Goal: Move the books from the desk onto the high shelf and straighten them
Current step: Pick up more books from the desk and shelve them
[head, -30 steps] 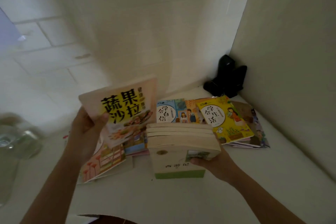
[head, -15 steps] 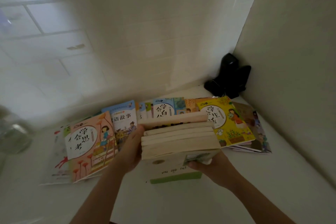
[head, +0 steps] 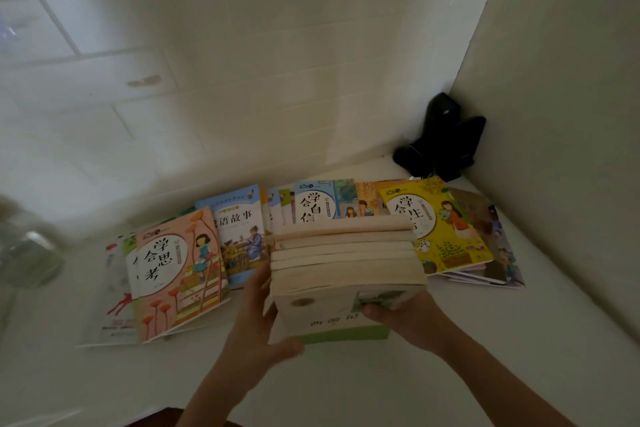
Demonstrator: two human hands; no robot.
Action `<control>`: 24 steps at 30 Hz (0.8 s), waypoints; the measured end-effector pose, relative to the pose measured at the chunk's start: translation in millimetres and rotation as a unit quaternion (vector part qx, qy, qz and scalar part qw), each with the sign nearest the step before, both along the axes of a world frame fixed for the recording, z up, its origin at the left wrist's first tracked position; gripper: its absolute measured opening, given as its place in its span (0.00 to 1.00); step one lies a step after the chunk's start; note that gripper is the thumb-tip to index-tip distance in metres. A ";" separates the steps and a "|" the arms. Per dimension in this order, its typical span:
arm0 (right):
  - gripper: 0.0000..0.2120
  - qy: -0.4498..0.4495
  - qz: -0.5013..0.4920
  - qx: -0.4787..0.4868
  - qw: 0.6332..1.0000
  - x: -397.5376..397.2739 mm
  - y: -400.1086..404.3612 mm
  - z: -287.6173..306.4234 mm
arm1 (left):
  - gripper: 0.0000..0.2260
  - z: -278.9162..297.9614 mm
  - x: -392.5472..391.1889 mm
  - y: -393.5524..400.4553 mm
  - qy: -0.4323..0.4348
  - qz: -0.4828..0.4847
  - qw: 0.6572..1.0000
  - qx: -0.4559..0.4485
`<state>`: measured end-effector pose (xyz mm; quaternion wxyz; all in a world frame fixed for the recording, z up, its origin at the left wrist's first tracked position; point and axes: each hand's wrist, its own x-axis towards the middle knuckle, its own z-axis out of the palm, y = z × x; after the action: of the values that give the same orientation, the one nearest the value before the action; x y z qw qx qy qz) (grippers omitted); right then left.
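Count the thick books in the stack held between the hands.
5 page blocks show in the stack, standing between the left hand and right hand, front cover facing the camera; more may hide behind.

You see a dim picture with a soft greenish-grey tint. The light comes from the upper left, where the tiled wall (head: 86,55) is brightest and a little washed out. The right wall (head: 571,114) and the near part of the shelf (head: 450,374) are in shadow. The black object (head: 441,142) in the corner shows almost no detail. The left edge is smeared with blur, and a glass thing (head: 24,253) there is out of focus. The tile lines curve near the edges. The book covers (head: 180,267) stay readable.
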<state>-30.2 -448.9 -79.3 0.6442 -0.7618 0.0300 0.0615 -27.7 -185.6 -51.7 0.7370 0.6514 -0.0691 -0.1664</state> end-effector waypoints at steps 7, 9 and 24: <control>0.39 -0.022 0.002 0.008 1.000 0.5 -0.9 -10.7 | 0.31 -9.9 4.8 -12.9 -0.081 0.105 0.988 0.076; 0.42 -0.029 0.000 0.007 1.000 1.8 1.4 -4.1 | 0.30 -5.7 4.7 -10.5 -0.100 0.106 0.985 0.092; 0.41 -0.009 0.027 0.009 1.000 -3.6 -0.6 2.9 | 0.14 -4.5 -12.9 -25.5 -0.207 0.244 0.933 0.167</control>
<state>-33.8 -449.5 -76.4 0.6497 -0.7567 0.0029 0.0723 -40.6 -211.2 -56.2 0.6049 0.7818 -0.0297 0.1480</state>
